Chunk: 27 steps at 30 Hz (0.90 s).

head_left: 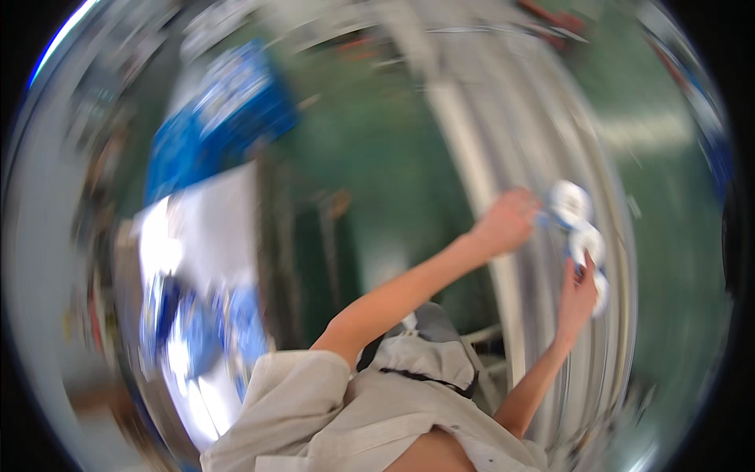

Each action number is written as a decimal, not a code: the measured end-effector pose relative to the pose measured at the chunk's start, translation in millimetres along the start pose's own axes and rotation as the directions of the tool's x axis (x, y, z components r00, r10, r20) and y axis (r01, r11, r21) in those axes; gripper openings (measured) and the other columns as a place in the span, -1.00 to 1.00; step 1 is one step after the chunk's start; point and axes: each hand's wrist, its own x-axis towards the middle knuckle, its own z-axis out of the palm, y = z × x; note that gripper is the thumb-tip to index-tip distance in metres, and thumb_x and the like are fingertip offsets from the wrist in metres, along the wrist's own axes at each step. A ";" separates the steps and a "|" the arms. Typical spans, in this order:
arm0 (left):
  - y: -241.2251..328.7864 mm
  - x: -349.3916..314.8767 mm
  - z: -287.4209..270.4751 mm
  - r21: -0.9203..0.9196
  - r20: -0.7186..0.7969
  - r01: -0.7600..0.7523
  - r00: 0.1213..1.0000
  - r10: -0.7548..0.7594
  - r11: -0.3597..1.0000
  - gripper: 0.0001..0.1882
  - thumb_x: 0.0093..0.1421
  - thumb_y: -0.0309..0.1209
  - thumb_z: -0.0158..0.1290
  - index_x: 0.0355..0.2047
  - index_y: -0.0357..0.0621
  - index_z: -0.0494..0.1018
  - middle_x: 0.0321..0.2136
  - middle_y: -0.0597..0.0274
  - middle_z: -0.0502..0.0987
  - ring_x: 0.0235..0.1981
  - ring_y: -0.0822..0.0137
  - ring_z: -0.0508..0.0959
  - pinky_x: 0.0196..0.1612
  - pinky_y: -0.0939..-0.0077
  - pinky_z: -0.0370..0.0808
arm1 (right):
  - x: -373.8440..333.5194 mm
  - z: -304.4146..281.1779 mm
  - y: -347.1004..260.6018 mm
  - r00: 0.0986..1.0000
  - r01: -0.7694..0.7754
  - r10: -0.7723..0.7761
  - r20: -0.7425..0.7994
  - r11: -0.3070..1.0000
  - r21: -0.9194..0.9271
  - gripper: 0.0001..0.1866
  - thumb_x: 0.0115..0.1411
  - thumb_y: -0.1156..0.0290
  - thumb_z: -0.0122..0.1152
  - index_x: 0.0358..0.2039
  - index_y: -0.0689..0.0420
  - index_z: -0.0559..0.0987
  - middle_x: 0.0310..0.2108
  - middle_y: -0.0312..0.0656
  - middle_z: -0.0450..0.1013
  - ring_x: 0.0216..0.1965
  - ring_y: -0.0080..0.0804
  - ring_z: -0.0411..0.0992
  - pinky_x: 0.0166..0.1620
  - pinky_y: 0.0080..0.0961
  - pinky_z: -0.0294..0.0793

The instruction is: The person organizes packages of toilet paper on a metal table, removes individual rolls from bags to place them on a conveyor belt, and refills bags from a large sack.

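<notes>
Three white round pieces with blue edges lie in a row along a long pale metal conveyor-like surface on the right. My right hand (580,289) is at the middle white round piece (586,241), its fingers closed on the near edge. Partly behind that hand is the nearest white round piece (602,294). Just left of the farthest white round piece (569,203) is my left hand (510,220), bent inward, with a small blue patch by its fingertips. Motion blur smears its fingers, so any hold is unclear.
The long metal surface (543,126) runs from near to far on my right, with a raised pale edge. To my left stands a white-topped table (212,228) bearing blue shiny items (200,334). Blue crates (244,94) sit beyond it. Green floor (370,165) lies between.
</notes>
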 end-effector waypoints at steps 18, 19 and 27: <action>155.9 -670.5 -253.3 -0.177 -0.350 0.984 -0.042 -0.936 0.022 -0.86 0.18 -0.39 0.08 -0.35 -0.20 0.52 -0.34 -0.10 0.59 -0.27 -0.12 0.60 -0.20 0.06 0.52 | -539.6 352.7 -267.5 -0.805 0.446 -0.517 0.291 -0.203 0.872 -0.59 0.23 0.46 0.11 0.12 0.16 0.45 0.09 0.00 0.44 0.16 -0.02 0.36 0.17 -0.19 0.41; 155.4 -675.2 -250.2 -0.135 -0.372 0.985 0.052 -0.927 0.109 -0.78 0.19 -0.40 0.06 -0.18 -0.16 0.54 -0.28 -0.10 0.59 -0.24 -0.15 0.58 -0.18 0.04 0.51 | -563.3 365.5 -267.7 -0.786 0.456 -0.578 0.219 -0.304 0.837 -0.61 0.18 0.49 0.14 0.05 0.15 0.46 0.04 0.00 0.43 0.10 0.01 0.38 0.13 -0.19 0.44; 98.5 -655.3 -279.9 -0.429 -0.278 0.859 0.170 -0.946 0.280 -0.66 0.28 -0.33 0.00 0.03 -0.13 0.48 -0.40 -0.17 0.59 -0.26 -0.18 0.59 -0.17 0.02 0.50 | -598.4 394.2 -312.7 -0.872 0.480 -0.386 0.303 -0.549 0.684 -0.22 -0.13 0.38 0.45 0.19 -0.09 0.42 0.05 -0.09 0.32 0.15 -0.04 0.29 0.19 -0.10 0.33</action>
